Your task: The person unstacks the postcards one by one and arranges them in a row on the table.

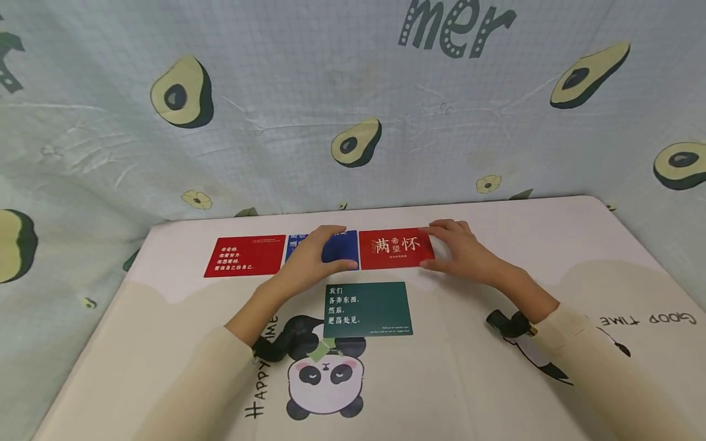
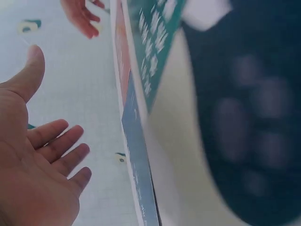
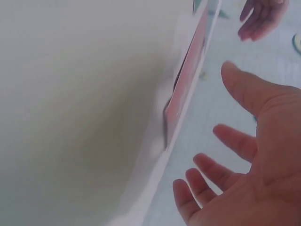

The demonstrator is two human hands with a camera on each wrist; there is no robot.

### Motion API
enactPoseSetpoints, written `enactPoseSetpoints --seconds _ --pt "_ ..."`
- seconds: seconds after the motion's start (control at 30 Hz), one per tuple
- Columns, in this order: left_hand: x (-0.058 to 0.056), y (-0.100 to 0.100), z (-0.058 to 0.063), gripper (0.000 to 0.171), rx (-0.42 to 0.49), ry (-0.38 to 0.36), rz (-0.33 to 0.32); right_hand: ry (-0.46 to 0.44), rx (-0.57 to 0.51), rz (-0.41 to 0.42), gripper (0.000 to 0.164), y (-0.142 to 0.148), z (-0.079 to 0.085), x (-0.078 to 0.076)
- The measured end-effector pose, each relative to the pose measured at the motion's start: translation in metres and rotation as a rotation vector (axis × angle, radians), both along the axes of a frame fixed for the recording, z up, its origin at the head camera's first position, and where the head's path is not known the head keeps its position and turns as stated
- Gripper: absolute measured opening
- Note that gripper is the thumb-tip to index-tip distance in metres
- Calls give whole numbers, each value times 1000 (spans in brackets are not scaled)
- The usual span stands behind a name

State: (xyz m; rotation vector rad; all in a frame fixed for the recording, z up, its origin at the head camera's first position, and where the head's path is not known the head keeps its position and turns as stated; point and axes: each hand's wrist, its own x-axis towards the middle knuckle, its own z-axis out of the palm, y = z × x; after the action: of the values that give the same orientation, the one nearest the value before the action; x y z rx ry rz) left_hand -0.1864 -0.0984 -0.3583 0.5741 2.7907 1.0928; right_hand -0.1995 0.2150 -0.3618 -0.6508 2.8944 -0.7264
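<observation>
Three cards line up along the far side of the table: a red card (image 1: pixel 256 254) at left, a blue card (image 1: pixel 344 248) in the middle and a red card (image 1: pixel 396 263) with large white characters at right. My left hand (image 1: pixel 310 260) is over the blue card, hiding part of it. At the right end of the right-hand red card is my right hand (image 1: pixel 463 254), thumb and fingers spread. Both wrist views show the left palm (image 2: pixel 37 174) and the right palm (image 3: pixel 254 165) with nothing held. A dark green card (image 1: pixel 368 309) lies nearer me, below the row.
The cards lie on a pale tabletop (image 1: pixel 441 380) printed with a panda (image 1: pixel 325 386) and lettering. Behind the table's far edge hangs a curtain (image 1: pixel 276 159) with avocado prints. A black wrist strap (image 1: pixel 276 349) and another strap (image 1: pixel 510 324) are on my wrists.
</observation>
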Motion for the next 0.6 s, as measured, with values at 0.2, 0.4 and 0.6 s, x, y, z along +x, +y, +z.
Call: enactPoseSetpoints --seconds 0.2,0.4,0.6 --pt "27 -12 -3 82 -28 -11 -23 -8 -42 23 74 -9 1 19" --pt "45 -20 -7 84 -25 -36 -22 -19 -67 60 77 -18 4 39" --pt "61 -24 -8 87 -17 -72 -46 -23 -92 82 79 -25 5 55"
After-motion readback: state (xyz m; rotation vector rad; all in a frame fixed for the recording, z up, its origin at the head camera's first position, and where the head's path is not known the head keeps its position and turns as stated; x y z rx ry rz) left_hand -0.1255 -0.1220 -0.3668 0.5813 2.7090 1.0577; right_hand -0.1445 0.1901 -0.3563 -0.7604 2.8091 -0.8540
